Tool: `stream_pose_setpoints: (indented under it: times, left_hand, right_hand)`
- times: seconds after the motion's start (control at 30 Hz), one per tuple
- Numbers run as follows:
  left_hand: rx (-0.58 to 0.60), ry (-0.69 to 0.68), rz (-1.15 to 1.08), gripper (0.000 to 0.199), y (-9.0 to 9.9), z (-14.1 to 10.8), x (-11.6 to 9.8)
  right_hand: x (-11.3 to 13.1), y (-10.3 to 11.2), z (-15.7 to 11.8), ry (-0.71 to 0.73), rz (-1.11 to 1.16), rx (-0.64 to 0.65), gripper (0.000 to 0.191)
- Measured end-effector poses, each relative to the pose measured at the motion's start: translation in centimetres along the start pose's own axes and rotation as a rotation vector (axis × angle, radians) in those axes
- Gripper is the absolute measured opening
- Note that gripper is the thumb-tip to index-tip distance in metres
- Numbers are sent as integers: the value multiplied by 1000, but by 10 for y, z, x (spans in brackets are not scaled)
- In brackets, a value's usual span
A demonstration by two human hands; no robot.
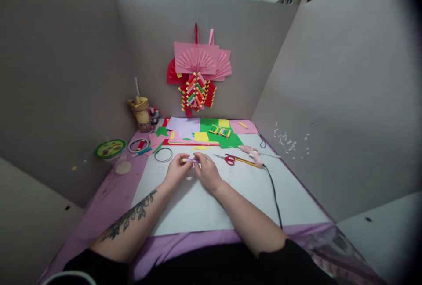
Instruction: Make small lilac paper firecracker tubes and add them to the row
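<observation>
Both hands meet over the white sheet (pixel 204 206), pinching a small purple paper roll with a yellow end (pixel 189 160). My left hand (pixel 178 168) has its fingers closed on the yellow end. On the other end, my right hand (pixel 207 171) is closed. Left of the hands lies a thin ring (pixel 163 155). Red-handled scissors (pixel 230 160) and a yellow pencil (pixel 245 161) are to the right, close to a pink glue gun (pixel 255 155) with a black cord. Behind the hands, several small green and yellow rolls (pixel 220 131) sit in a row on green paper (pixel 235 140).
Coloured sheets (pixel 186 125) are layered at the back. On the left stand a cup (pixel 142 113), a round tub (pixel 111 149), a tape roll (pixel 133 145) and a blue marker (pixel 141 151). Pink paper fans with firecracker rolls (pixel 198 61) hang on the grey back panel (pixel 148 34). Grey side panels (pixel 346 100) enclose the table.
</observation>
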State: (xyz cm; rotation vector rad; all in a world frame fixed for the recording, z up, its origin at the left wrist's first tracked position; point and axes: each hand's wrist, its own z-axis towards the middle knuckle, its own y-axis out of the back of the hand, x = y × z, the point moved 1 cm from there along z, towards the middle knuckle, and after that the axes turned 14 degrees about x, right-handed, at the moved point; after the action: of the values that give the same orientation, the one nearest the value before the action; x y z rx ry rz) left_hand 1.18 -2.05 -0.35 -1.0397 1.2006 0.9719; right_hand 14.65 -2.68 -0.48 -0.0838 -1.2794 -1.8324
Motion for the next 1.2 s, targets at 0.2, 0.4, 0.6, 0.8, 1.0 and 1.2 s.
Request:
stream_pose_setpoints:
  times: [0.2, 0.4, 0.6, 0.8, 1.0, 1.2]
  left_hand:
    - [22, 24, -61, 40, 1, 1, 1]
    - [35, -20, -7, 39, 2, 0, -3]
    - [31, -94, 66, 37, 5, 0, -8]
    - [68, -153, 59, 38, 6, 0, -8]
    - [95, -201, 56, 37, 4, -1, -10]
    - [109, -193, 46, 38, 3, -2, -8]
  right_hand:
    - [-1, 0, 1, -19, 36, -12, 38]
    - [-3, 3, 1, -64, 148, -16, 36]
    - [-9, 0, 0, -63, 260, -24, 37]
    - [-8, -1, 0, -70, 356, -35, 36]
    - [-3, 2, -1, -62, 413, -42, 38]
    - [-3, 0, -3, -43, 363, -58, 45]
